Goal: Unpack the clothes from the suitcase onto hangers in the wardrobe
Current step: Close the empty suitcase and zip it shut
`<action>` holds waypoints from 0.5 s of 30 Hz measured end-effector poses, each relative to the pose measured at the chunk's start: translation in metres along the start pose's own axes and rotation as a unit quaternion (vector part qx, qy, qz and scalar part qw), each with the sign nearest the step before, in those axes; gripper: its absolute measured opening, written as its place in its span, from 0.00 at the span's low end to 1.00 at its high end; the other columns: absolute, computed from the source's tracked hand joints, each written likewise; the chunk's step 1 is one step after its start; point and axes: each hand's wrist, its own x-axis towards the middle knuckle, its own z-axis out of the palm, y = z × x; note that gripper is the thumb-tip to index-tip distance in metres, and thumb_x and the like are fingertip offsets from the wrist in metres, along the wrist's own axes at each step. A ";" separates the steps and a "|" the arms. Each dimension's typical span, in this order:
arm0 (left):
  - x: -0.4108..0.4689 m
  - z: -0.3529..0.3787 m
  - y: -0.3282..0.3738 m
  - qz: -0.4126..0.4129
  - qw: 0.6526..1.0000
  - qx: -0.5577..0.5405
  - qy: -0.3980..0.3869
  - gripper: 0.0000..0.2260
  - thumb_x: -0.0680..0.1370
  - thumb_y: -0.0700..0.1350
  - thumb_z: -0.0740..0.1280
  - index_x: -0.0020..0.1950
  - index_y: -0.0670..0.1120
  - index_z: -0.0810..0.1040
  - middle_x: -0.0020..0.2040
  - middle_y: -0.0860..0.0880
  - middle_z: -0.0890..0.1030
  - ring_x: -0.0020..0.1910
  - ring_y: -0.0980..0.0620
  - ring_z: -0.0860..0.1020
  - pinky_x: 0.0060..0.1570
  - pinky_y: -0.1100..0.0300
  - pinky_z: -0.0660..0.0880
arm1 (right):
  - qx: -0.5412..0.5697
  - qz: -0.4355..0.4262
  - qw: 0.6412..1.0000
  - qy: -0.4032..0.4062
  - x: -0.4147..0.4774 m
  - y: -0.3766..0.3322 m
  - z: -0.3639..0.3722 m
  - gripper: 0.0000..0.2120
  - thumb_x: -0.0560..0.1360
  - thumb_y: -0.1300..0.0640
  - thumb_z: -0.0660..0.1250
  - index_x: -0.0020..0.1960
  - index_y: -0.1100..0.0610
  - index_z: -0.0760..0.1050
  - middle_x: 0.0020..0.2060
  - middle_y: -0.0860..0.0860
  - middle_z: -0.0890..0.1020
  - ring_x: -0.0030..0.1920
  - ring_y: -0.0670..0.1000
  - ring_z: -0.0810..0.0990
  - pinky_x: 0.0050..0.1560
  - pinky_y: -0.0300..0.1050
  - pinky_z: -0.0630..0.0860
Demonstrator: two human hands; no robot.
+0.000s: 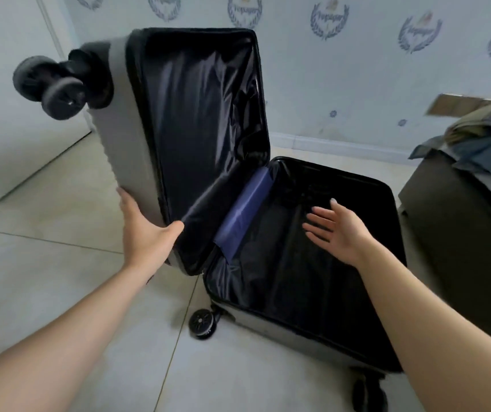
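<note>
Suitcase [297,263] empty under my spread, unloaded right fingers [320,217]; left fingers [137,209] grip its raised lid [196,129]; clothes [482,144] piled far right, hanging apparently still ahead, wardrobe unseen.

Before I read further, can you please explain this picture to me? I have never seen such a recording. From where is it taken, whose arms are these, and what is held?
There is one picture, from a wide-angle camera worn on a person's head, looking forward and down. So the two bare arms are that person's own; no machine is involved.

On the tiled floor lies an open grey suitcase. Its lid is raised, and the left hand grips the lid's edge, thumb on the inside. The right hand is open, fingers spread, over the lower half, holding nothing.

Both halves show only dark lining; I see no clothes inside. A pile of folded clothes rests on a dark box-like thing at the right. No wardrobe or hangers are in view.
</note>
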 end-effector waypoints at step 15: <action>-0.089 0.076 0.000 0.309 0.944 0.112 -0.002 0.56 0.58 0.42 0.82 0.76 0.44 0.50 0.76 0.37 0.52 0.77 0.41 0.51 0.65 0.40 0.68 | 0.136 -0.030 0.988 0.073 -0.047 -0.063 -0.090 0.29 0.82 0.43 0.43 0.65 0.63 0.71 0.49 0.58 0.84 0.46 0.56 0.85 0.42 0.47 0.82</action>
